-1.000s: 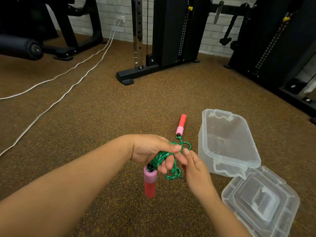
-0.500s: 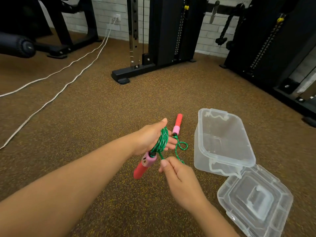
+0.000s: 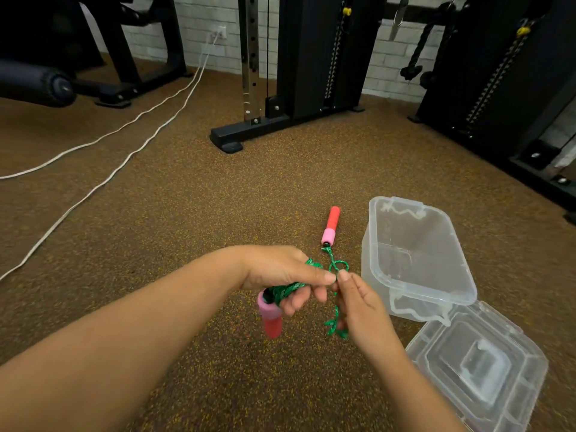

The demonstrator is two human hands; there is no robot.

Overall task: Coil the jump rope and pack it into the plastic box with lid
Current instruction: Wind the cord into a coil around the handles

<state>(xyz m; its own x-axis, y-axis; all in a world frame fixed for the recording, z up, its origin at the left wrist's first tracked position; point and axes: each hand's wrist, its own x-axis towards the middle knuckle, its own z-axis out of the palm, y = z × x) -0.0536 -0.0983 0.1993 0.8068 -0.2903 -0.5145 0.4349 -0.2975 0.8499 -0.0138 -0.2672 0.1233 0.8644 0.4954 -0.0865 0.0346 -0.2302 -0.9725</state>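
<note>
Head view, left to right: two white cables [image 3: 103, 157] run across the brown speckled floor [image 3: 187, 213] from the upper left toward a wall socket, well apart from the hands, with bare floor between them. At upper centre the black base of a gym machine [image 3: 237, 137] stands on the floor, again well clear. In the lower middle the left hand [image 3: 280, 272] is closed around coils of the green jump rope [image 3: 288, 289], one pink-and-red handle [image 3: 271, 316] hanging down below its fingers. Just beside it, thumb tips almost touching, the right hand [image 3: 358, 307] pinches a loose strand of the same rope, which seems to dangle under the palm, though the blur makes that hard to tell. The other handle [image 3: 331, 226] lies on the floor above the hands, near the left wall of the clear plastic box [image 3: 389, 275], which stands open at centre right. Its lid [image 3: 480, 369] lies at the lower right, touching the box's near edge. More black machine frames [image 3: 498, 88] line the upper right.
</note>
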